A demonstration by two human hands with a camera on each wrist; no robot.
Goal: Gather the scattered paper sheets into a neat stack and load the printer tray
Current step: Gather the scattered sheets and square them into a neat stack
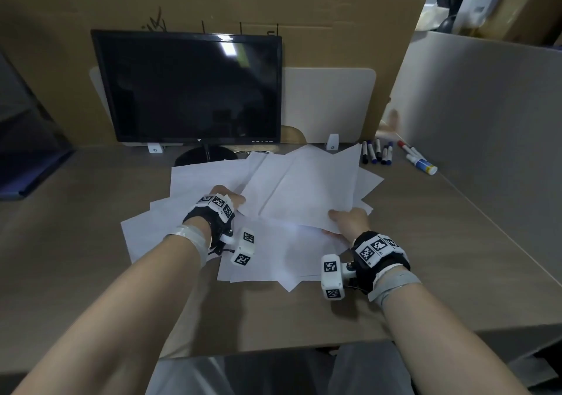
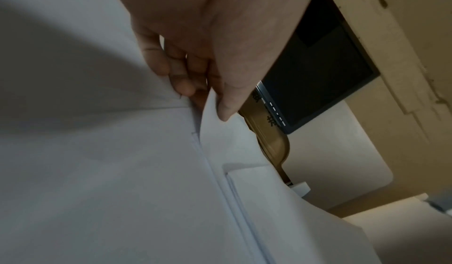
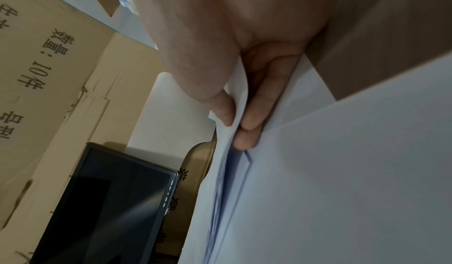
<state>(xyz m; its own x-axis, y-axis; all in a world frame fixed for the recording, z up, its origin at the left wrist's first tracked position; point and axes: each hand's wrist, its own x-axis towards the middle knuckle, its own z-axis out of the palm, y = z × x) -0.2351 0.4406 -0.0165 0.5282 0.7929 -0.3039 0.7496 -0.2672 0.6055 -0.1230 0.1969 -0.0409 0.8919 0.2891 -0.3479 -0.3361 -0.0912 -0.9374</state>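
Note:
Several white paper sheets (image 1: 304, 188) lie fanned and overlapping on the brown desk (image 1: 91, 242) in front of the monitor. My left hand (image 1: 228, 198) pinches the left edge of an upper bunch; the left wrist view shows the thumb on top of the sheets (image 2: 232, 142) and the fingers (image 2: 181, 82) beneath. My right hand (image 1: 346, 216) pinches the near right edge of the same bunch; in the right wrist view the thumb and fingers (image 3: 247, 121) clamp several sheets (image 3: 229, 152). More loose sheets (image 1: 170, 233) lie flat underneath. No printer tray is in view.
A dark monitor (image 1: 188, 87) stands behind the paper on a round base. Several markers (image 1: 377, 151) and a glue stick (image 1: 422, 163) lie at the back right. Cardboard walls (image 1: 304, 8) and a grey partition (image 1: 486, 105) enclose the desk.

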